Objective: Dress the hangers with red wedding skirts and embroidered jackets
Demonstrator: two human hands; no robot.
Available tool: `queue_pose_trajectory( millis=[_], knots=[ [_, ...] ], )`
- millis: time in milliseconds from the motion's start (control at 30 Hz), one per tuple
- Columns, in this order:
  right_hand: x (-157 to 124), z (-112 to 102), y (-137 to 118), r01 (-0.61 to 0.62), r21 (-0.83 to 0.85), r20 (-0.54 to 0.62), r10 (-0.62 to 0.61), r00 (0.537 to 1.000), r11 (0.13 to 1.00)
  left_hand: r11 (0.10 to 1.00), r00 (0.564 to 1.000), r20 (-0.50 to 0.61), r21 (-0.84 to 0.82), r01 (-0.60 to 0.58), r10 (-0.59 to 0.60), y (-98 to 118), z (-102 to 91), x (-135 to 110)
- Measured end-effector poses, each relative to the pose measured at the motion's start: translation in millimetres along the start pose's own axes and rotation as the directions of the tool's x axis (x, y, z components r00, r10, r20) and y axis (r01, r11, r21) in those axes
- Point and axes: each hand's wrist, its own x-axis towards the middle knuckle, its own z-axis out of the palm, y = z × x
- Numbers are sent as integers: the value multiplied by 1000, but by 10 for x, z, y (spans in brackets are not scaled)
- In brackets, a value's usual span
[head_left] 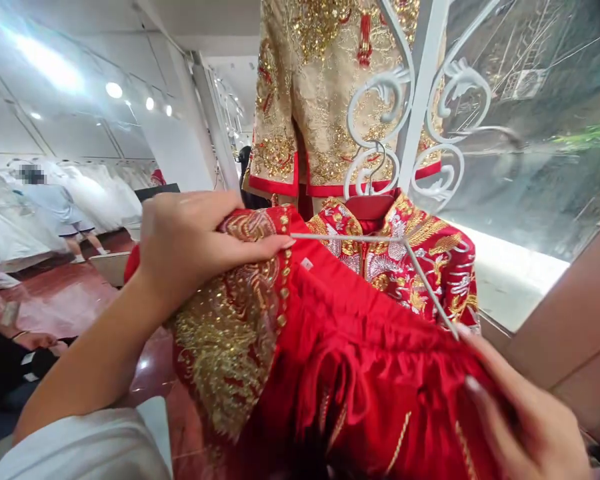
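My left hand (190, 243) is closed on the gold-embroidered edge of a red garment (330, 360), thumb pressing on top near one end of a thin white hanger wire (360, 238). My right hand (520, 413) at the lower right pinches the other end of that wire together with the red cloth. The garment's plain red lining bunches between both hands. Behind it a red jacket with gold and silver embroidery (420, 260) hangs on a red hanger.
A white scrolled metal stand (415, 100) rises just behind the garments, holding a gold embroidered jacket (310, 93) above. A window and a brown ledge (570, 320) lie to the right. White dresses and a standing person (63, 207) are far left on a glossy red floor.
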Motion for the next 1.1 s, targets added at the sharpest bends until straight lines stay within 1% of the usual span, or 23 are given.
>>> queue_pose_trajectory(
  millis=[33, 67, 133, 167, 267, 333, 433, 500, 567, 633, 767, 833, 867, 900, 933, 967, 1000, 1033, 1067, 1100],
  knots=[
    [202, -43, -29, 46, -35, -40, -48, 998, 998, 999, 998, 50, 4, 45, -45, 11, 73, 54],
    [424, -92, -50, 67, -88, -70, -73, 995, 994, 996, 991, 96, 10, 91, -92, 11, 152, 113],
    [882, -193, -72, 89, -192, -126, -114, 986, 977, 988, 975, 162, 4, 155, -154, -18, 325, 246],
    [1098, -238, -74, 94, -218, -152, -129, 980, 971, 984, 968, 184, -10, 175, -170, -44, 418, 315],
    [1614, -316, -69, 124, -206, -159, -159, 974, 971, 976, 953, 238, -66, 207, -186, -131, 694, 503],
    [1818, -331, -54, 118, -181, -150, -146, 978, 976, 971, 946, 267, -102, 218, -184, -164, 848, 597],
    [1940, -347, -2, 60, -174, -162, -89, 983, 983, 964, 943, 292, -159, 211, -158, -155, 1005, 694],
    [1951, -363, 50, 16, -178, -161, -45, 986, 984, 963, 941, 310, -181, 199, -136, -132, 1061, 726],
    [1933, -366, 100, -2, -173, -163, -27, 986, 985, 964, 940, 320, -189, 190, -122, -121, 1089, 706],
    [1888, -338, 134, 27, -154, -132, -48, 990, 988, 966, 937, 326, -175, 192, -127, -127, 1106, 612],
    [1762, -224, 140, 120, -127, 6, -120, 993, 985, 975, 917, 373, -109, 193, -140, -142, 1172, 300],
    [1735, -202, 145, 113, -114, 15, -112, 994, 987, 980, 925, 353, -79, 181, -142, -123, 1230, 180],
    [1740, -211, 161, 79, -86, 17, -78, 997, 993, 983, 935, 327, -71, 170, -138, -105, 1260, 140],
    [1756, -231, 189, 14, -33, 38, -13, 999, 999, 986, 946, 299, -69, 153, -126, -83, 1285, 110],
    [1783, -260, 229, -85, 42, 80, 82, 993, 995, 989, 956, 275, -73, 129, -104, -61, 1306, 88],
    [1817, -291, 279, -210, 133, 149, 190, 970, 969, 992, 964, 255, -80, 102, -78, -40, 1322, 69],
    [1855, -319, 334, -345, 225, 243, 290, 926, 911, 993, 969, 240, -88, 77, -54, -23, 1333, 52],
    [1889, -340, 390, -463, 299, 337, 361, 869, 834, 994, 973, 229, -94, 58, -35, -11, 1342, 33],
    [1915, -351, 443, -547, 345, 418, 397, 817, 763, 994, 976, 217, -99, 44, -21, -3, 1350, 13],
    [1929, -351, 490, -593, 360, 478, 403, 780, 720, 994, 980, 200, -106, 36, -14, 1, 1358, -7]
  ],
)
